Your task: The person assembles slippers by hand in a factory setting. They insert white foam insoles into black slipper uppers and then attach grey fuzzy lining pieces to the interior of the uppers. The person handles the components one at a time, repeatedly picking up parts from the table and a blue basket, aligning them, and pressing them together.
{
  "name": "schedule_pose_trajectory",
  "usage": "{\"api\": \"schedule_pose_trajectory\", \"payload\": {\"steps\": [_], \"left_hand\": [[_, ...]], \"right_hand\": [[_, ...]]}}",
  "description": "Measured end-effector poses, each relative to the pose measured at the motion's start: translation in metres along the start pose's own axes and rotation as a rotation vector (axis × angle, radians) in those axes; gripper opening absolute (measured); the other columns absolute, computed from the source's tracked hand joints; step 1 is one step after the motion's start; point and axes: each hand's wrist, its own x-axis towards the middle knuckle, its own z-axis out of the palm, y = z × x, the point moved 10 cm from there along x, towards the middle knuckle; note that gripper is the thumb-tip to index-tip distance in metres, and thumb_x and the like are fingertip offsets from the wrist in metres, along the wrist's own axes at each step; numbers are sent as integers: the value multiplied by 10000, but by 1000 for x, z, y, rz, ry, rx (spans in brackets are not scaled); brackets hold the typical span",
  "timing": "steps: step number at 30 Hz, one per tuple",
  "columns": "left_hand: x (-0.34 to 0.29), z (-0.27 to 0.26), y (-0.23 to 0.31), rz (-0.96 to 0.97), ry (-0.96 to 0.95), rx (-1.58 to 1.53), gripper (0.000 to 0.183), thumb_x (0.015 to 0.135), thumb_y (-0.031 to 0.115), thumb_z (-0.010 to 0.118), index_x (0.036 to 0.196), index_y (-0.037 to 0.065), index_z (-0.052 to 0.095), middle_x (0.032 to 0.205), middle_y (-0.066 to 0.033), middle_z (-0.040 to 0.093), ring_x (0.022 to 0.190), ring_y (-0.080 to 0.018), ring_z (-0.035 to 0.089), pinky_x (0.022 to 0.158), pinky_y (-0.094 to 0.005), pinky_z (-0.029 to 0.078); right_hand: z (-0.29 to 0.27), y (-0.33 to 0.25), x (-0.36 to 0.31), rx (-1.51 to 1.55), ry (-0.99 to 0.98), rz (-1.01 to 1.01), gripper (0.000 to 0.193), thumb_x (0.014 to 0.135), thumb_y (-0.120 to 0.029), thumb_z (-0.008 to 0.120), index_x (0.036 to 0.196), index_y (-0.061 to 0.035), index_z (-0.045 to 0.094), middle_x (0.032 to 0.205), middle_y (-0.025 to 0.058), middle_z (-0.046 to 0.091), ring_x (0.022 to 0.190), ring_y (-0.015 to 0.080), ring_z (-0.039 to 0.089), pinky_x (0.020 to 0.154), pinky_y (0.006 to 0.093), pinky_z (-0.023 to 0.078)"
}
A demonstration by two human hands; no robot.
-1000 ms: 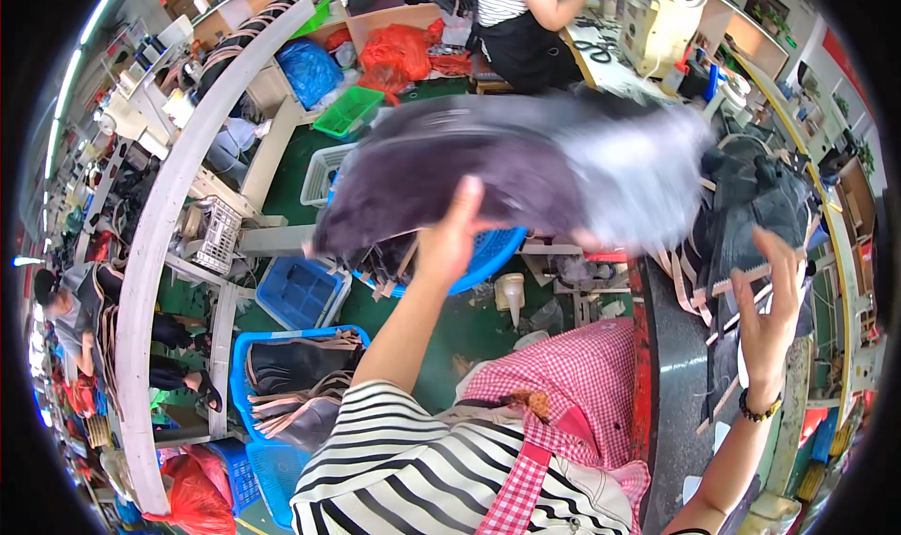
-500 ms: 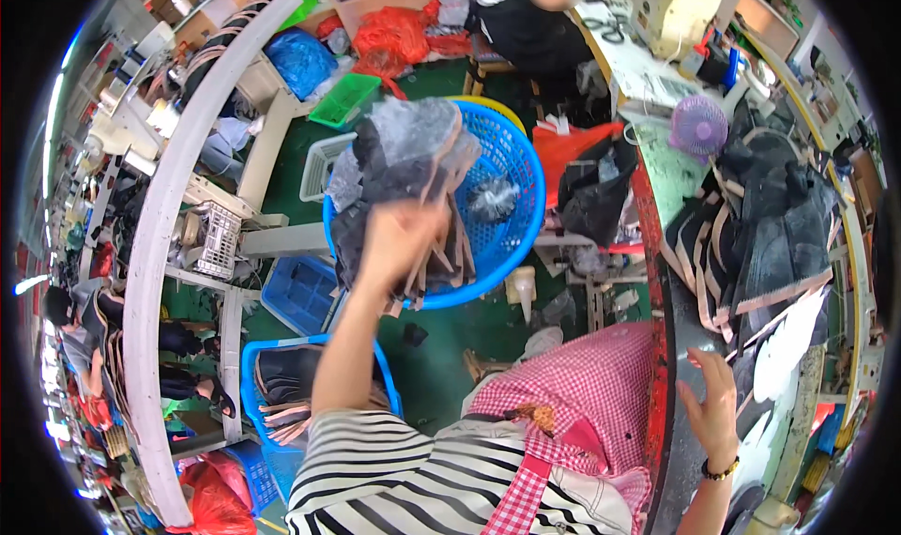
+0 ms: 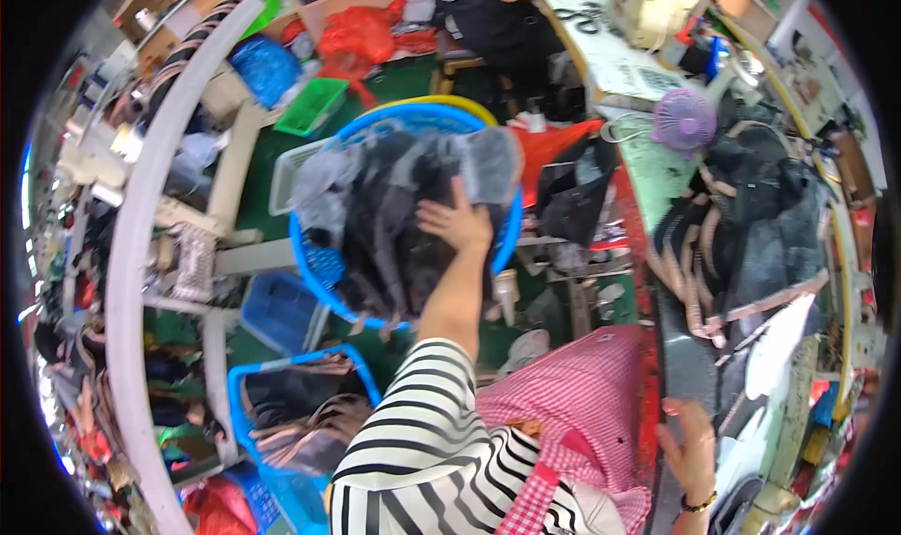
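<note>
My left hand (image 3: 457, 221) reaches out over a round blue plastic basket (image 3: 302, 270). Its fingers are spread flat on a spread-out pile of black and grey sheet-like pieces (image 3: 385, 225), seemingly leather or fabric, and it grips nothing. The pile covers most of the basket's inside. At the lower right, my right hand (image 3: 693, 449), with a beaded bracelet at the wrist, is held by the edge of the dark workbench (image 3: 683, 352). Its fingers are slightly apart with nothing in them. Black pieces with pale edges (image 3: 770, 216) lie heaped on the bench beyond it.
A blue crate (image 3: 239, 413) of similar pieces stands by my left side. A pale metal frame (image 3: 131, 282) runs down the left. A purple fan (image 3: 685, 120) sits on the bench; another person (image 3: 497, 38) is at the far side. Red bags (image 3: 361, 33) lie farther back.
My left hand was closed over the bunched pieces above the basket; now it lies spread on them, farther right. The pieces have spread across the basket. My right hand has shifted slightly down and left.
</note>
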Motion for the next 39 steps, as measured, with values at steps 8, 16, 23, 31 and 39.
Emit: {"api": "schedule_pose_trajectory", "payload": {"steps": [8,16,23,31,39], "left_hand": [[-2,-62,26,65,27,-38,773,725,438,728,1400,323,369,1399,-420,278,1252,-646,314,967,-688,339],[-329,-261,290,1625,-62,-959,678,767,139,759,1356,-18,462,1415,-235,433,1310,-405,419,1088,-456,322],[-401,-253,499,1597,68,-472,641,746,477,716,1184,25,594,1194,-251,609,1136,-421,567,957,-557,429],[-386,-221,557,1680,-890,57,571,745,585,738,944,50,761,726,-2,640,658,-100,543,605,-272,433],[-248,-227,620,1372,-973,-325,524,883,301,692,1303,11,573,1140,-63,654,1024,-151,598,944,-319,441]], "right_hand": [[-11,30,-64,46,43,183,294,788,-134,688,1063,-44,635,993,143,642,898,363,605,790,422,476],[-19,47,-68,65,177,29,246,850,-182,645,1056,-54,613,893,116,614,842,332,609,767,418,485],[-30,74,-169,106,325,277,236,852,-174,643,1058,-63,619,900,106,619,849,303,620,785,399,490],[-13,124,-302,378,603,595,197,809,-80,675,994,-12,674,875,121,663,813,269,655,716,346,514],[-77,198,-288,-12,708,634,356,783,-92,664,1135,-47,622,1050,153,624,948,303,625,806,377,501]]}}
